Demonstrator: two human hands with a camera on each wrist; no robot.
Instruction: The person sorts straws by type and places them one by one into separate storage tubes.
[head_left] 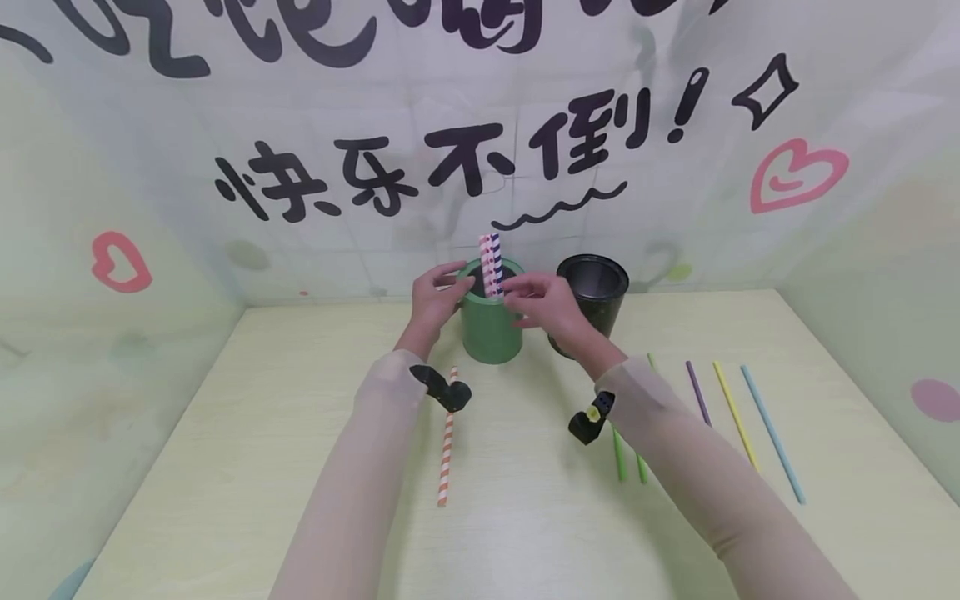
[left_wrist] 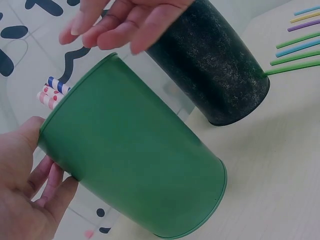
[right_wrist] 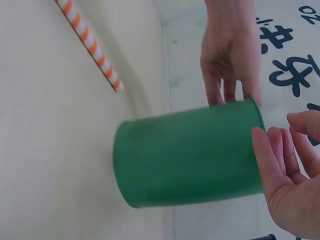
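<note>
A green cup [head_left: 491,335] stands upright near the back wall, with several striped and dotted paper straws [head_left: 491,260] poking out of its top. My left hand [head_left: 433,302] grips the cup's left side at the rim, thumb at the edge and fingers against the wall, as the left wrist view shows [left_wrist: 25,175]. On the other side, my right hand [head_left: 550,308] hovers at the rim with loosely bent fingers. The left wrist view shows it apart from the straws, holding nothing. Part of the straws is hidden inside the cup.
A black cup [head_left: 603,310] stands just right of the green one. An orange-striped straw [head_left: 446,458] lies beside my left forearm. Green straws [head_left: 619,457], a purple straw [head_left: 699,392], a yellow straw [head_left: 735,412] and a blue straw [head_left: 774,435] lie at the right.
</note>
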